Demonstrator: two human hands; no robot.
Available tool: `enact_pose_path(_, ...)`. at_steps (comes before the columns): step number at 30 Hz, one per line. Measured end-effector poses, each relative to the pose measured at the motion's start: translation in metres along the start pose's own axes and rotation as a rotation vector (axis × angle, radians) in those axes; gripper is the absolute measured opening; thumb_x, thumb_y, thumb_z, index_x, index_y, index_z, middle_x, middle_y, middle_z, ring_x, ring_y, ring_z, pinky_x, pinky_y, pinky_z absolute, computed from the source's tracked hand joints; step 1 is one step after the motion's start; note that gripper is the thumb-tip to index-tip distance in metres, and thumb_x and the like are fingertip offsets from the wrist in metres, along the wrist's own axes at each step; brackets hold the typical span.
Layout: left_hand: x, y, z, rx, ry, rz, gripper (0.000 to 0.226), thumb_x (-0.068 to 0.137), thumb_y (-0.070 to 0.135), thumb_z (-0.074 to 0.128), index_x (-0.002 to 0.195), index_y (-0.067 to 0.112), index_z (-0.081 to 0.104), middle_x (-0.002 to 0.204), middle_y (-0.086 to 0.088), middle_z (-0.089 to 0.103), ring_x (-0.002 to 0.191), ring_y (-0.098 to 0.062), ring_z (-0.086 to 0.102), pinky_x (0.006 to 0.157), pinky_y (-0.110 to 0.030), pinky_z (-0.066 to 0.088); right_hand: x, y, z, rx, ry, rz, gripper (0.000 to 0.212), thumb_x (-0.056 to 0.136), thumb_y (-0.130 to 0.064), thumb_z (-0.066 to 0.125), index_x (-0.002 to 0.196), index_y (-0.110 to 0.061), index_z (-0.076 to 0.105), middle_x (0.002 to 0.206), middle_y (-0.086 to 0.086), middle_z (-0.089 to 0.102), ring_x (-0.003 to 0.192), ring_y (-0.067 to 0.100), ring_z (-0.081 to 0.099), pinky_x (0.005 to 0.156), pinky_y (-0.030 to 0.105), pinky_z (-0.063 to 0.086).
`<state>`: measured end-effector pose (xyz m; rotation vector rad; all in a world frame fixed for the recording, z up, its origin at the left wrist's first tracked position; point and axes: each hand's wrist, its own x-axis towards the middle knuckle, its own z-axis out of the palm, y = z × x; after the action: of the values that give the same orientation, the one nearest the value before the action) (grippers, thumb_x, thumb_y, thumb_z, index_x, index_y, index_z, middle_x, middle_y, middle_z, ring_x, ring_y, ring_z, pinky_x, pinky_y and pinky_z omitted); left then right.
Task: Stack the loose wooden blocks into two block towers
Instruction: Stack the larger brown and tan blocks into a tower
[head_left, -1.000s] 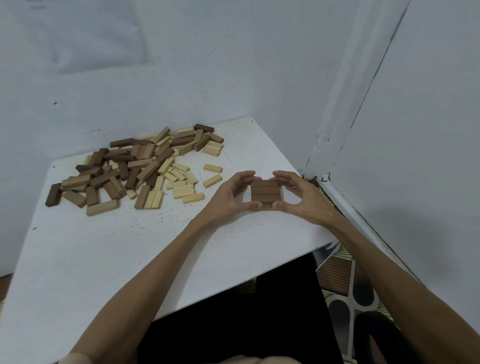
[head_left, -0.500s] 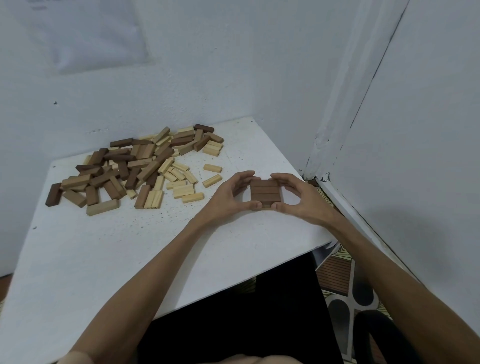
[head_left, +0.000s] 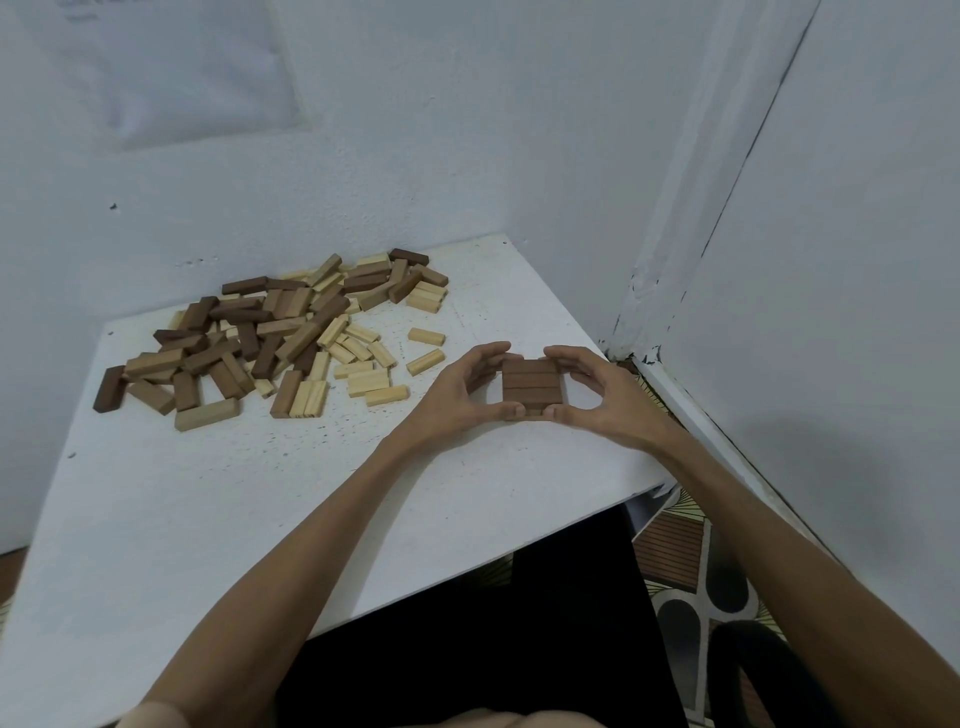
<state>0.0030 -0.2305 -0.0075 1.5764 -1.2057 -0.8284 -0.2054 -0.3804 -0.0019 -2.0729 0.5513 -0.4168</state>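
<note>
Left hand (head_left: 457, 395) and right hand (head_left: 608, 402), both in a pinch around the brown block stack (head_left: 532, 387).

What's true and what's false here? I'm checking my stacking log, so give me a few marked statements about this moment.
1. The left hand and the right hand both grip the low stack. True.
2. The stack's top layer is pale wood. False: three dark brown blocks lie side by side.
3. The loose pile lies left of the stack, apart from it. True.
4. A second tower stands beside it. False: only this one low stack shows.
</note>
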Motion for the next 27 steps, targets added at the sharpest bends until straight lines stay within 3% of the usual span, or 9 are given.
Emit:
enact_pose_path(5,-0.001,0.002,0.0,-0.011,0.007,0.012,0.088,0.078,0.023,0.09,0.151,0.016,0.043,0.144,0.005,0.06,0.138,-0.008,0.052,0.123,-0.039,0.035,0.001,-0.006,0.0,0.014,-0.004,0.01,0.066,0.09,-0.037,0.08,0.148,-0.025,0.051,0.142,-0.015,0.06,0.134,0.0,0.053,0.12,0.034,0.039)
enact_pose_path(9,-0.008,0.006,-0.005,-0.004,0.055,0.01,0.069,0.09,0.031,0.079,0.149,0.018,0.046,0.143,0.008,0.061,0.136,-0.008,0.053,0.121,-0.041,0.038,0.009,-0.016,0.002,0.009,0.064,-0.017,0.056,0.093,-0.053,0.068,0.141,-0.027,0.059,0.139,-0.019,0.062,0.131,0.001,0.055,0.116,0.039,0.043)
enact_pose_path(14,-0.019,0.008,-0.032,0.083,0.152,0.02,0.051,0.095,0.043,0.068,0.141,0.023,0.058,0.139,0.013,0.063,0.132,-0.007,0.057,0.117,-0.045,0.042,0.032,-0.038,0.011,-0.123,0.068,-0.085,0.048,0.096,-0.053,0.065,0.14,-0.034,0.059,0.139,-0.023,0.061,0.129,-0.003,0.054,0.115,0.038,0.044)
enact_pose_path(19,-0.038,0.004,-0.066,0.131,0.255,0.015,0.038,0.099,0.033,0.068,0.135,0.022,0.063,0.136,0.014,0.064,0.128,-0.005,0.058,0.115,-0.037,0.045,0.056,-0.069,0.034,-0.283,-0.011,-0.174,0.05,0.096,-0.054,0.064,0.142,-0.037,0.057,0.146,-0.017,0.057,0.133,0.006,0.053,0.103,0.024,0.046)
enact_pose_path(23,-0.06,0.0,-0.095,0.258,0.37,-0.023,0.035,0.098,0.032,0.068,0.132,0.025,0.065,0.13,0.016,0.066,0.12,0.006,0.058,0.108,-0.021,0.045,0.074,-0.091,0.061,-0.347,-0.088,-0.278,0.048,0.097,-0.045,0.067,0.142,-0.029,0.058,0.146,-0.014,0.058,0.13,0.012,0.055,0.104,0.029,0.045)
enact_pose_path(27,-0.084,-0.01,-0.125,0.346,0.467,-0.06,0.033,0.099,0.029,0.068,0.131,0.025,0.065,0.131,0.014,0.064,0.123,-0.002,0.057,0.106,-0.025,0.046,0.096,-0.105,0.091,-0.392,-0.162,-0.322,0.05,0.098,-0.039,0.067,0.144,-0.023,0.057,0.148,-0.008,0.057,0.134,0.015,0.053,0.102,0.026,0.043)
